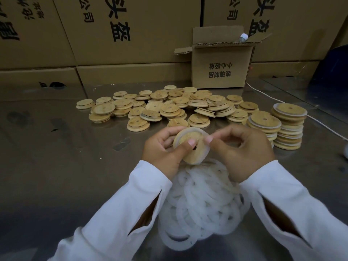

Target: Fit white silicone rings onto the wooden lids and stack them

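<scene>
My left hand (pixel 162 149) grips a round wooden lid (pixel 194 150) with a centre hole, thumb pressed on its face. A white silicone ring (pixel 195 131) sits partly around the lid's upper rim. My right hand (pixel 243 149) pinches that ring at the lid's right edge. Below my hands lies a heap of loose white rings (pixel 201 202). Behind them spreads a pile of bare wooden lids (pixel 169 108). At the right stand two stacks of ringed lids (pixel 288 127).
The work goes on over a shiny metal table (pixel 66 157). An open cardboard box (pixel 220 66) with a bottle inside stands at the back, in front of a wall of large cartons (pixel 113 34). A white cable (pixel 273 98) runs along the right side.
</scene>
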A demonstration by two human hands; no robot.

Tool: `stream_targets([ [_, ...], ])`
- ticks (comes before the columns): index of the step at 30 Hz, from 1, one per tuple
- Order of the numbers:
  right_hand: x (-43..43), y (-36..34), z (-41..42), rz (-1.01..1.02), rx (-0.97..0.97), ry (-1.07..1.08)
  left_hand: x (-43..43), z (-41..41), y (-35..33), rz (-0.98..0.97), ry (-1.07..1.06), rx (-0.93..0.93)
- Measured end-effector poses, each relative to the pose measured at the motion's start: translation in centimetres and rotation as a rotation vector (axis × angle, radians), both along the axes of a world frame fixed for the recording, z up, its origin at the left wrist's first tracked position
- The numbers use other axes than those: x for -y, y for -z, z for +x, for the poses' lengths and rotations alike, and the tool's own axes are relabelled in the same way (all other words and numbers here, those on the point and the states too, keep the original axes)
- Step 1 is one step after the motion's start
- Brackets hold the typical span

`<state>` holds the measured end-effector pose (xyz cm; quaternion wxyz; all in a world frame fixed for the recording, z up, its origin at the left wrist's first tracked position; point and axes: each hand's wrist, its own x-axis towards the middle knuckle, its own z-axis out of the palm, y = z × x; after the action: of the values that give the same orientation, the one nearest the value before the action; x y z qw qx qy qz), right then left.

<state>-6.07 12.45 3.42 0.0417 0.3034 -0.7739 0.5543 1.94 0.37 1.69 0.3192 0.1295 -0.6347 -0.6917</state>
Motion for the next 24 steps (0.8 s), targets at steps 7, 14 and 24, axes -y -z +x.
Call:
stream_targets([
  [7,-0.2,-0.5,-0.7,-0.107,0.317,-0.089,0.7,0.0,-0.8,-0.072,0.057,0.005],
  [14,-0.2,-0.7,-0.6,-0.1,0.215,-0.15,0.8,-0.1,-0.4,0.106,0.073,0.016],
  [24,0.4,0.3,-0.2,-0.117,0.045,-0.016,-0.4,-0.4,0.0,0.03,-0.076,-0.006],
])
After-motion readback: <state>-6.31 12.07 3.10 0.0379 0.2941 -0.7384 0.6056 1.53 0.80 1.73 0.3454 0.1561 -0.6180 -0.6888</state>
